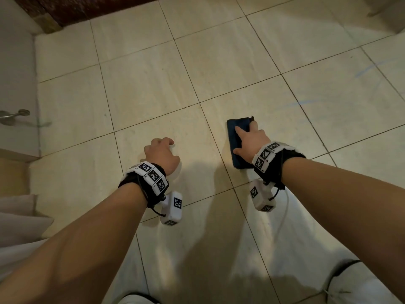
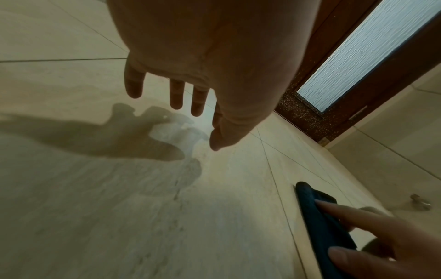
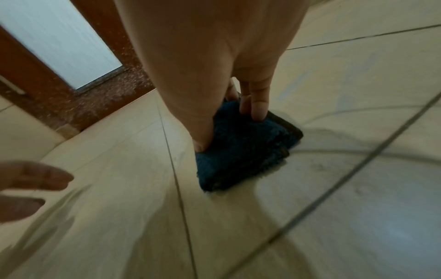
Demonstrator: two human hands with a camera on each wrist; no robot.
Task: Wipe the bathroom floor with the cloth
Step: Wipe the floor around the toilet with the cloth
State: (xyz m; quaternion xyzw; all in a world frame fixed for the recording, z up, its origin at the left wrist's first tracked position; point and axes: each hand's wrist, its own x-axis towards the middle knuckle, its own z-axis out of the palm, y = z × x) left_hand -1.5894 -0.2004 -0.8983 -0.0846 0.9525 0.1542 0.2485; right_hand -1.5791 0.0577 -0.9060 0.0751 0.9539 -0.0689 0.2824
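Looking down from the head cam, the right hand (image 1: 249,142) is pressing flat on a folded dark blue cloth (image 1: 235,145) that lies on the beige tiled floor (image 1: 153,88), fingers spread over it rather than wrapped around it. The left hand (image 1: 161,154) hovers just off to the side, loosely curled and holding nothing. A metal door handle (image 1: 13,115) sticks out at the far left. The left wrist cam shows the left hand's fingers (image 2: 176,94) hanging relaxed above the tiles with their shadow below, and the cloth (image 2: 319,222) under the other hand at the lower right. On the right wrist cam, the fingertips (image 3: 259,107) push down on the cloth (image 3: 241,149), with a brown door frame (image 3: 31,75) behind.
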